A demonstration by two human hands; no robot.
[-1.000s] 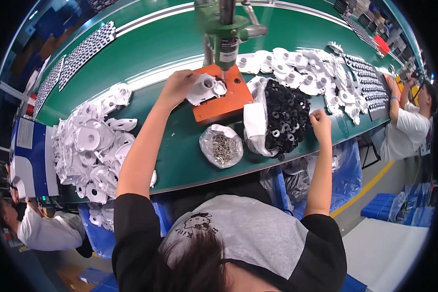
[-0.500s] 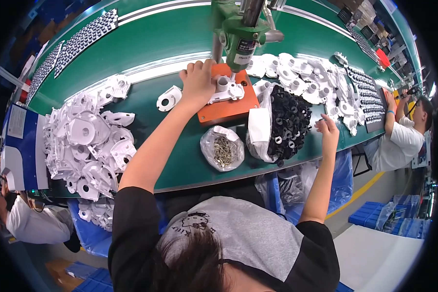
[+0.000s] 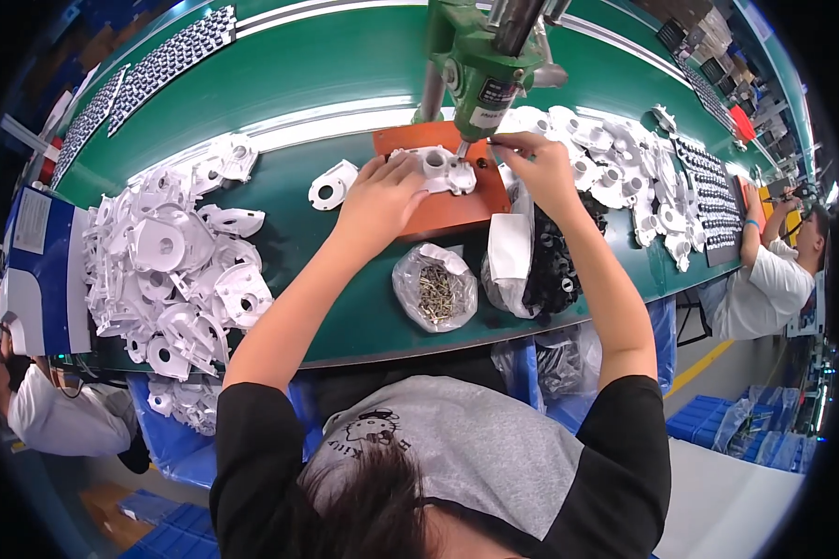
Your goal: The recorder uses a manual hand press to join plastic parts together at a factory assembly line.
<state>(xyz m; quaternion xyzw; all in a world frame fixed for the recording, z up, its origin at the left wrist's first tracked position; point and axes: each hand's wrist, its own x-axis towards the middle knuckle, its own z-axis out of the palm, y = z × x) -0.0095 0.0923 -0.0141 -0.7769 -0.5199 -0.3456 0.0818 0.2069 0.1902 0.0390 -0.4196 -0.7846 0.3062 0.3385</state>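
A white plastic housing [image 3: 435, 165] with a round tube lies on the orange plate [image 3: 438, 222], under the thin bit of a green bench machine [image 3: 490, 91]. My left hand [image 3: 382, 197] rests at the plate's left side, its fingers closed on the housing's left edge. To the right of the bit, my right hand [image 3: 539, 170] pinches a small dark part [image 3: 491, 141] between thumb and forefinger; the fingers hide most of it. A loose white cover [image 3: 332, 185] lies left of my left hand.
White plastic parts [image 3: 163, 261] are heaped at the left, and more white housings [image 3: 615, 158] lie at the right. A bag of screws [image 3: 435, 289] and a bag of black parts [image 3: 555, 270] stand near the front edge. A co-worker [image 3: 774, 270] sits at the far right.
My right hand has moved left and away from me, from beside the black parts to the bit. My left hand has come down from the plate's far left corner onto the housing.
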